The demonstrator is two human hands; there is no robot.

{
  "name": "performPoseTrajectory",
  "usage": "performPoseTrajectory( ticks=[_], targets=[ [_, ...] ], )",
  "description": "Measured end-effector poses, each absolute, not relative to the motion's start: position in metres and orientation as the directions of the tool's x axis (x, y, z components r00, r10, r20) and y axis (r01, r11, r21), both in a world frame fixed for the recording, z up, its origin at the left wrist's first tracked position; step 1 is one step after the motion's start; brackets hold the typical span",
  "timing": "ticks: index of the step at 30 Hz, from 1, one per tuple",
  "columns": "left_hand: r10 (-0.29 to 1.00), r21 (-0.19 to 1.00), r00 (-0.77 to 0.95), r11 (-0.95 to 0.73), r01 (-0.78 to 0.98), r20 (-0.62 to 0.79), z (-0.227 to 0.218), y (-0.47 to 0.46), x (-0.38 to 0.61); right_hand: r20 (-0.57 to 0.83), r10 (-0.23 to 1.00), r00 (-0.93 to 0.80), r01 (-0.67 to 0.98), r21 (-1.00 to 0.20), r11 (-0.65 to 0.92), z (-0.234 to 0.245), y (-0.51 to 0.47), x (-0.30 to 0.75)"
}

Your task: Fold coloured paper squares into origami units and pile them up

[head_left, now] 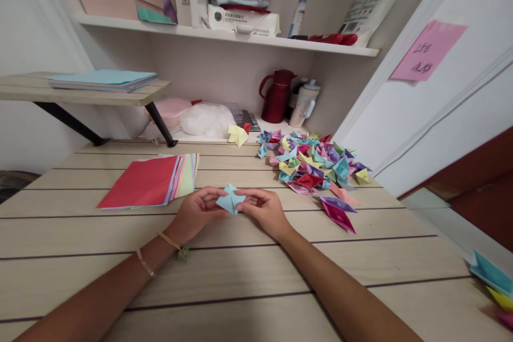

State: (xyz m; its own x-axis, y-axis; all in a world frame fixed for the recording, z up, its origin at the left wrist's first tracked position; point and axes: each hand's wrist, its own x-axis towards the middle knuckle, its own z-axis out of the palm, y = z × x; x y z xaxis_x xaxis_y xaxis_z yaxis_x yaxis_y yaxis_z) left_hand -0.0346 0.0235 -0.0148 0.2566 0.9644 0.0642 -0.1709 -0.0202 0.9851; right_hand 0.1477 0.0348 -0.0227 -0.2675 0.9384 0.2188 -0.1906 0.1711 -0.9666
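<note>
Two bare forearms reach across the pale wooden bench point(248, 304) from the near edge, meeting at a small light-blue folded paper piece point(231, 199) held just above the boards; the left hand point(196, 212), with thin bracelets at the wrist, pinches the piece's left side between fingers and thumb, while the right hand point(265, 209) grasps its right side, so each grip is closed on the same paper. Left of the hands and just beyond them lies a fanned stack of coloured square sheets point(150, 180), a red one on top, with pastel edges showing at its right. Right of the hands sit two folded pieces, purple and magenta point(339, 212), lying apart from the larger heap of folded paper shapes point(310, 163) in blue, yellow, pink, purple and red farther back on the bench. Behind the heap stand a dark red jug point(277, 95) and a pale lidded cup point(304, 102) against the wall. A lone yellow folded piece point(238, 135) rests near the back edge. At the far right corner, close to the camera, more folded pieces in blue and yellow point(492, 278) lie at the bench's edge. A pink note point(427, 49) with handwriting is stuck on the white panel to the right
</note>
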Motion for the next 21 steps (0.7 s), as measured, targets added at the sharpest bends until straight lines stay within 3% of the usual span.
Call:
performPoseTrajectory(
  ticks=[9, 17, 21],
  targets=[
    [0.995, 0.995, 0.021, -0.095, 0.024, 0.095, -0.0124, 0.0221, -0.0360, 0.220, 0.944, -0.247, -0.144, -0.971, 0.189, -0.0254, 0.0367, 0.1484],
    [0.982, 0.980, 0.057, -0.187, 0.074, 0.183, -0.0131, 0.0228, -0.0351, 0.312, 0.934, -0.173, -0.016, -0.949, 0.314, -0.0226, 0.0355, 0.1468],
    [0.984, 0.984, 0.092, -0.163, 0.077, 0.156, -0.0139, 0.0207, -0.0329, 0.265, 0.952, -0.153, -0.047, -0.964, 0.261, -0.0237, 0.0350, 0.1443]
  ],
)
